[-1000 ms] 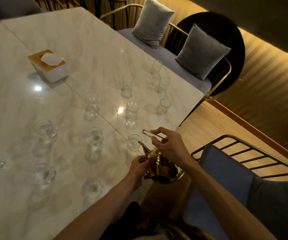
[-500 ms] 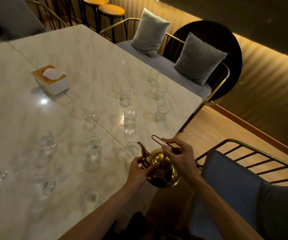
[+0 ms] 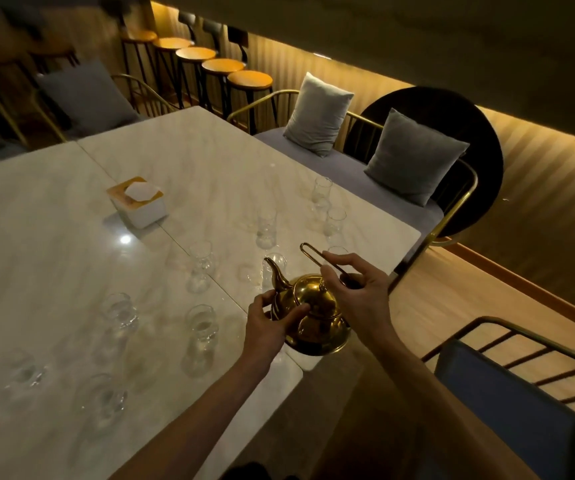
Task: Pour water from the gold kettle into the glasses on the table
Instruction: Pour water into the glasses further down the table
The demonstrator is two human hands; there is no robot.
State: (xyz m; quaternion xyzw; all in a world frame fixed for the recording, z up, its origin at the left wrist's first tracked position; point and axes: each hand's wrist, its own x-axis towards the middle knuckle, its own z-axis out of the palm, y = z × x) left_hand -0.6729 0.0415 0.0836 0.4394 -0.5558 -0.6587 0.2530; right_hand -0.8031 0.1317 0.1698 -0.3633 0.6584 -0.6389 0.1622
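Note:
The gold kettle (image 3: 315,313) hangs over the near right corner of the marble table (image 3: 54,254), its spout pointing up and away toward the glasses. My right hand (image 3: 355,289) grips the kettle's wire loop handle from above. My left hand (image 3: 270,323) holds the kettle's belly on its left side, thumb across the front. Several clear glasses stand on the table: one just behind the spout (image 3: 275,268), one to the left (image 3: 200,266), a nearer one (image 3: 203,336), and others farther right (image 3: 321,194). Water level in them is hard to read.
A white tissue box with a wooden lid (image 3: 138,202) sits mid-table. A bench with grey cushions (image 3: 414,154) runs along the far right side. A blue chair with a gold frame (image 3: 521,393) stands close on my right. Stools (image 3: 223,69) line the back wall.
The kettle has risen from below the table edge to above the table corner, carried by both hands. The view has tilted upward, showing more of the room.

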